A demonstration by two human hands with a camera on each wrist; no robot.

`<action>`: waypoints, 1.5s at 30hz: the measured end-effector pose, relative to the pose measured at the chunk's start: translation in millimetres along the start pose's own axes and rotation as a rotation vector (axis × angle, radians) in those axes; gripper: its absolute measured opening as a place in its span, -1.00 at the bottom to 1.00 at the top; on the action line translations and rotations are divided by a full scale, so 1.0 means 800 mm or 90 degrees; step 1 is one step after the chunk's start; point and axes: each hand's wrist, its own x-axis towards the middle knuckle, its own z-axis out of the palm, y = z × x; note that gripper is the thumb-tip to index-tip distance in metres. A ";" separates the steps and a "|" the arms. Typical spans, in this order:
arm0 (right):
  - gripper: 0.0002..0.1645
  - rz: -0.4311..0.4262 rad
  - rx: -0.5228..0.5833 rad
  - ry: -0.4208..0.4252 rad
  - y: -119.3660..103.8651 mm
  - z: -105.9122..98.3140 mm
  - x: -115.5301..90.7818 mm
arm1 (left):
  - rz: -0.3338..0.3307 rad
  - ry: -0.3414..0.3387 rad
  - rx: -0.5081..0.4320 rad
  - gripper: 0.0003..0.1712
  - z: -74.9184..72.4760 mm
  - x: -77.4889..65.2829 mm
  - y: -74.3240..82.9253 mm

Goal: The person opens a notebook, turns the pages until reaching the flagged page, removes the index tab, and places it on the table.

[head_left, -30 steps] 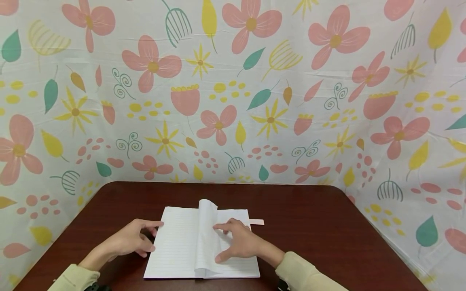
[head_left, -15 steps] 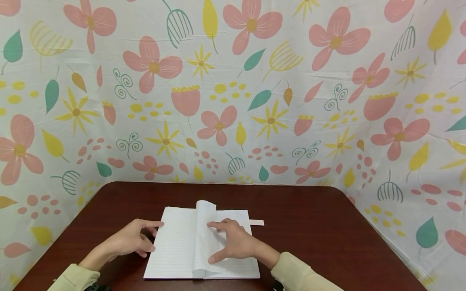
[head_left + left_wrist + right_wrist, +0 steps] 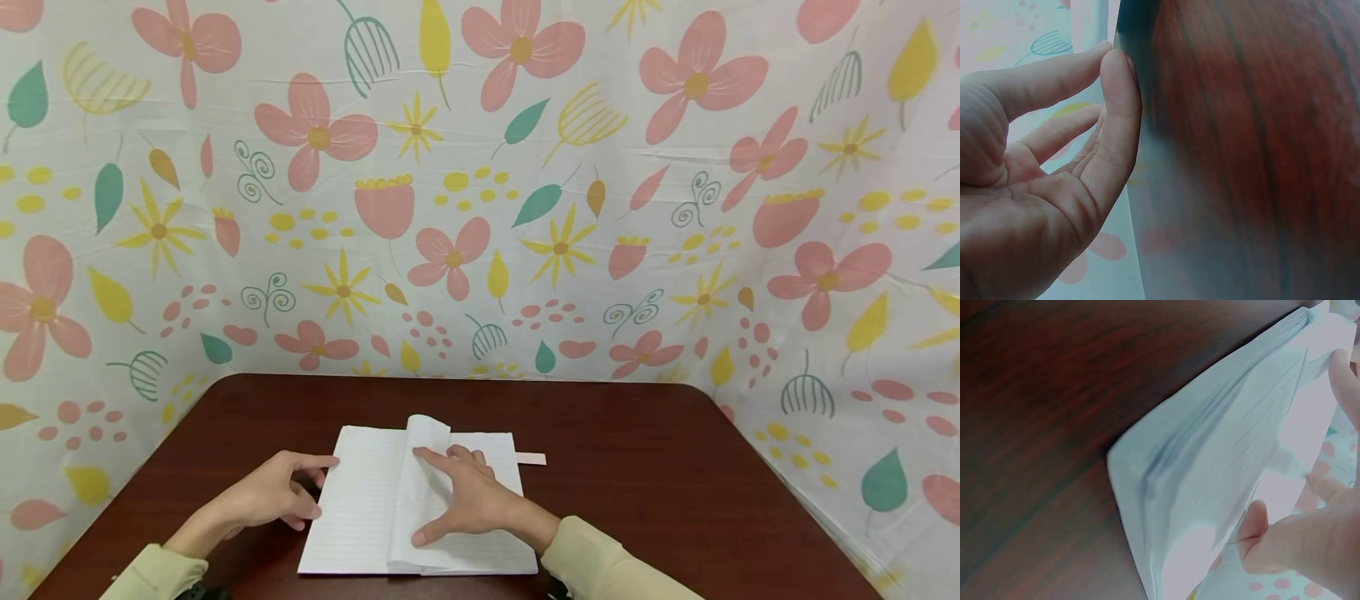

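An open lined notebook (image 3: pixel 360 500) lies on the dark wooden table, with a loosely curled page (image 3: pixel 408 508) standing up along its middle. My left hand (image 3: pixel 262 492) is at the notebook's left edge. Its index fingertip and thumb, spread apart, touch that edge, and the other fingers bend below. In the left wrist view, the left hand's thumb and index tip overlap beside a dark edge. My right hand (image 3: pixel 480 500) lies over the right half, index and thumb spread wide against the curled page. The right wrist view shows the layered pages (image 3: pixel 1222 425) from the side, the thumb close by.
A pale strip (image 3: pixel 531 458) sticks out from the notebook's right side. The brown table (image 3: pixel 637 467) reaches back to a flower-printed cloth (image 3: pixel 465 192) that hangs behind it and along both sides.
My right hand has moved left across the notebook, and the lower part of the curled page has leaned farther left with it. The left hand stays in place at the edge.
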 end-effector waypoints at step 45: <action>0.17 -0.103 0.188 -0.019 -0.001 -0.003 0.011 | 0.001 0.006 0.010 -0.15 0.000 0.001 -0.002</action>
